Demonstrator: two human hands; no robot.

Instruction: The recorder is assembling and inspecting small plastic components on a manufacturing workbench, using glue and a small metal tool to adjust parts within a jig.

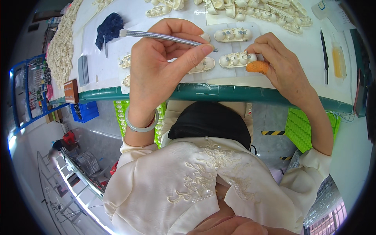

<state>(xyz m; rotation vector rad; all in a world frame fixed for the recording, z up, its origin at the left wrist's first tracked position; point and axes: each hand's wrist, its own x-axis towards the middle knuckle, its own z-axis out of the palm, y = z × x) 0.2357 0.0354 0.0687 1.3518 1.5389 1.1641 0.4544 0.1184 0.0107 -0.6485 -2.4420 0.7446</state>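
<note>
My left hand [164, 58] is closed around a thin grey rod [164, 36] with a row of small dots along it and a pale block at its far left end. The rod's tip points right, towards the white plastic parts. My right hand [280, 64] wears an orange finger cot [257, 67] and pinches the right end of a white oval plastic case part [233, 60] with round hollows. Beyond it lies a similar case part [233, 35]. Another white part [203, 65] is partly hidden behind my left hand.
Heaped white parts lie along the far side [270, 11] and left [62, 43] of the table. A dark blue cloth [109, 26], grey strips [83, 70], a black pen-like tool [324, 56] and a bottle of amber liquid [338, 58] sit around. The table has a green front edge [207, 92].
</note>
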